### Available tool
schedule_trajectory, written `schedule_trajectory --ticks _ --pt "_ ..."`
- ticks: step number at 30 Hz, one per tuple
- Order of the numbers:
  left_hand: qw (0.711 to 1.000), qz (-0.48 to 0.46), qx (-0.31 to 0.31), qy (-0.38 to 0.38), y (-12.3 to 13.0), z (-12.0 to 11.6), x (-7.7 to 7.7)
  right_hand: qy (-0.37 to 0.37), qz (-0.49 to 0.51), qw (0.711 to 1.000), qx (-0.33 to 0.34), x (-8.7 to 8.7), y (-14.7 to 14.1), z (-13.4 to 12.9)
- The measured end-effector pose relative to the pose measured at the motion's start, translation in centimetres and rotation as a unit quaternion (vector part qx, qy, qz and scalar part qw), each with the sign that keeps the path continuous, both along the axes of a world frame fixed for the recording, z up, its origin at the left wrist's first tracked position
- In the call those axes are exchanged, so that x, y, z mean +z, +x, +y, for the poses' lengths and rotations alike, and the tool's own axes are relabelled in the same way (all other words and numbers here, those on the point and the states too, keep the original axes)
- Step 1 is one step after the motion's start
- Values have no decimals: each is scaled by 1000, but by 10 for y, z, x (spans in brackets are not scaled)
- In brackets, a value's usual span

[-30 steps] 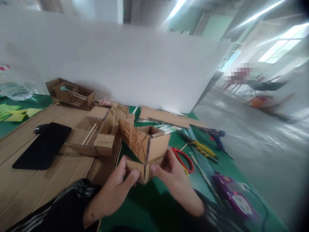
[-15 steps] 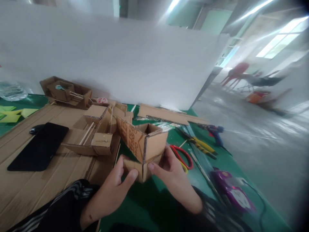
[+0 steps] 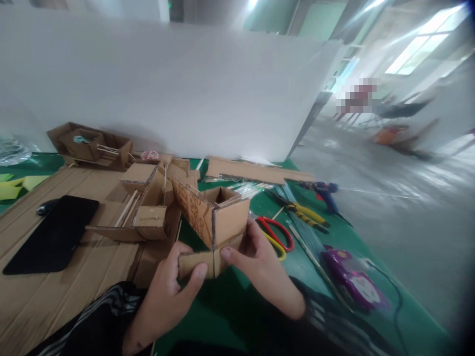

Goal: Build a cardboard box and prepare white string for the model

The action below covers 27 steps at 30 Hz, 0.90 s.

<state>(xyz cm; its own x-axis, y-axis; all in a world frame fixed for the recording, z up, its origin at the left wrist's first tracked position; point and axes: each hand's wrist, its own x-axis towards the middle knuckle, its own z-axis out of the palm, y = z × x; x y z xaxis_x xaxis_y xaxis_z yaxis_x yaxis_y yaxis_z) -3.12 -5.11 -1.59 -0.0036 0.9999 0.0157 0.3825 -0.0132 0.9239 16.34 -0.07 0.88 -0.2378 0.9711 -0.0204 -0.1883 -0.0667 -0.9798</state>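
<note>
A craft workshop: glue gun (image 3: 324, 190), pliers (image 3: 308, 215), scissors (image 3: 288, 232) and a cut cardboard strip (image 3: 252, 170) share a green worktable (image 3: 237, 306) above a smooth grey floor (image 3: 401, 222).

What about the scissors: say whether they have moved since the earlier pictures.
No, no visible shift: the scissors keep their place beside the yellow-and-black pliers.

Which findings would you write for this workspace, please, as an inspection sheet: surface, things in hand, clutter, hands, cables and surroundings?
Surface: green table, partly covered by a cardboard sheet.
Things in hand: box with a folded strip at its lower corner.
Clutter: scissors, pliers, glue gun, mouse, black pad.
Hands: left hand grips the strip's left part; right hand its right part.
Cables: a cable runs from the purple device over the table's right side.
Surroundings: white panel behind; floor and blurred items on the right.
</note>
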Motion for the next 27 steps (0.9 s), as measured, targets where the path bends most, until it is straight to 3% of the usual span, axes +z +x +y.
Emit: schedule_trajectory --ticks 12,27 --pt "986 146 14 84 3 2 2 -2 8 999 -41 -10 -9 -2" --pt "999 10 -32 10 0 4 4 11 56 998 -39 -6 2 -1"
